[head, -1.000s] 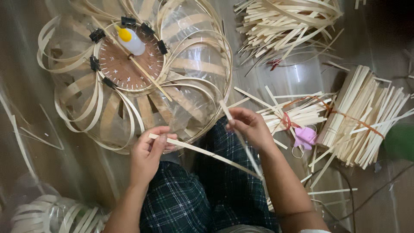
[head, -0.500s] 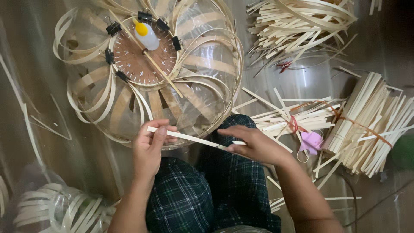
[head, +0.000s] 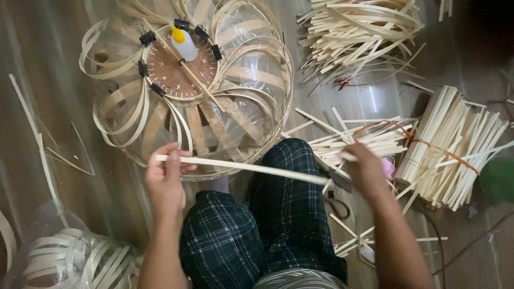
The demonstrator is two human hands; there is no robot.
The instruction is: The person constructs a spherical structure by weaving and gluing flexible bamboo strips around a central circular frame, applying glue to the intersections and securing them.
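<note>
My left hand (head: 166, 179) pinches one end of a long pale bamboo strip (head: 246, 167) that runs level across my knees. My right hand (head: 367, 168) is off the strip's other end, over a loose pile of short strips (head: 364, 139), and its fingers are blurred; I cannot tell what they hold. In front of me stands a round frame of bent bamboo strips (head: 187, 96) around a brown wooden disc (head: 179, 69) with black clips and a small white glue bottle (head: 183, 43) with a yellow cap.
A tied bundle of strips (head: 455, 150) lies at the right, a larger loose heap (head: 364, 32) at the top right. Coiled strips in a clear bag (head: 75, 257) sit at the bottom left. A pink object (head: 388, 167) lies by the right hand.
My right hand slid along the strip and off its right end toward the pile of short strips. My left hand keeps its grip and the strip now lies more level.
</note>
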